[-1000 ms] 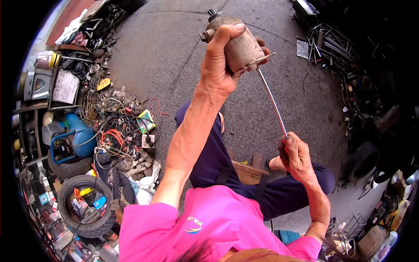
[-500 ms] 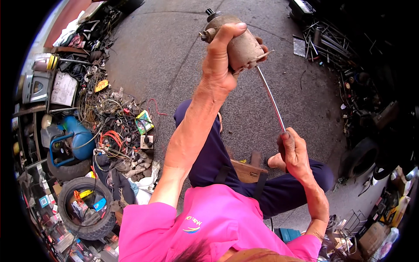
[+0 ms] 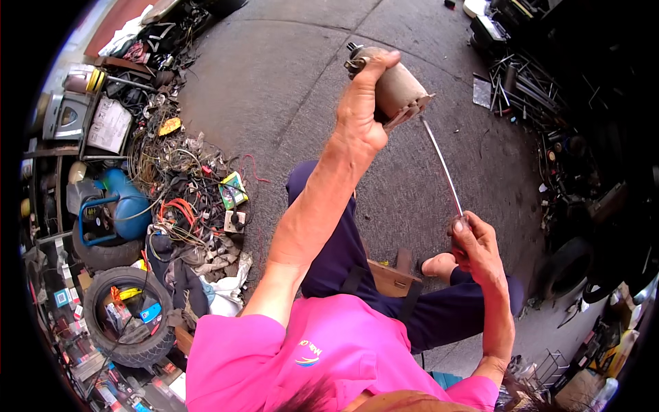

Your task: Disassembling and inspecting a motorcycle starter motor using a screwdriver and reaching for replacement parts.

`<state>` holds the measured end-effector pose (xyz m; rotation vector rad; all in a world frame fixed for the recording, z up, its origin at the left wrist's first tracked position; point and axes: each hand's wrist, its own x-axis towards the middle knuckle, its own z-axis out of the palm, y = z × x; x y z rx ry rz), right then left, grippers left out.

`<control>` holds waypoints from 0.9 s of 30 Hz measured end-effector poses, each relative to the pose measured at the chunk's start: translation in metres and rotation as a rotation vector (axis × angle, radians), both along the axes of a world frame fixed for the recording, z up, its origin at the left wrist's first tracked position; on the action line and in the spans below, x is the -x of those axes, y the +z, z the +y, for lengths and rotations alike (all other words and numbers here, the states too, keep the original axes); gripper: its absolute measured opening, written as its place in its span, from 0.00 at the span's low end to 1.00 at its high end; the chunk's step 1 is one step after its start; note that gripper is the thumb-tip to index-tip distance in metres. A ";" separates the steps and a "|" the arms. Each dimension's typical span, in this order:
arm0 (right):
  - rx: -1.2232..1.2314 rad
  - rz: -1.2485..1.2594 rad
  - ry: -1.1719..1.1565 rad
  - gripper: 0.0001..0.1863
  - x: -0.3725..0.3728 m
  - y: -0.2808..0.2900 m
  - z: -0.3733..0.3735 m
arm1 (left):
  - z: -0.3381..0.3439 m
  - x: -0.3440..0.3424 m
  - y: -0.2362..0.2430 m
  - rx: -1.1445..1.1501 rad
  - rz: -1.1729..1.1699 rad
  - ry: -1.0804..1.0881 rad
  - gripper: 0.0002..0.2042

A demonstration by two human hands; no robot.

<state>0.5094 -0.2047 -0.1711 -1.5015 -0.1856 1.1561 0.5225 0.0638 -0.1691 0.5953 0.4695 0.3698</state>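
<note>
My left hand [image 3: 362,113] is closed round a dusty, beige cylindrical starter motor [image 3: 402,88], held up above the floor with its toothed shaft pointing up and to the left. Lower down on the right, my right hand [image 3: 476,248] grips a long screwdriver [image 3: 443,163] by the handle, which the fingers mostly hide. The thin, shiny shaft slants up to the motor's lower end. Its tip lies right by that end; whether the two touch I cannot tell.
Below my hands is grey paved floor [image 3: 261,89] and a wooden stool or box [image 3: 391,280] between my legs. Tangled wires [image 3: 171,165], a blue tank [image 3: 127,209] and a tyre [image 3: 103,336] crowd the left. Metal rods [image 3: 525,86] lie at the far right.
The motor has shifted right and slightly down in the picture and turned a little. The screwdriver's tip has come away from, or nearly out of, the motor's lower end.
</note>
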 end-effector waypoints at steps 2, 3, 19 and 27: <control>0.038 -0.048 -0.154 0.13 0.002 0.001 -0.001 | -0.005 0.001 0.002 -0.187 0.055 0.043 0.25; 0.035 0.008 -0.214 0.13 -0.001 0.001 -0.002 | -0.008 0.001 0.004 -0.257 0.087 0.064 0.22; 0.100 -0.046 -0.243 0.11 -0.003 -0.006 -0.002 | -0.028 0.005 0.004 -1.130 -0.088 0.331 0.26; 0.119 -0.078 -0.250 0.11 -0.003 -0.006 -0.005 | -0.030 0.006 0.003 -1.403 -0.074 0.397 0.26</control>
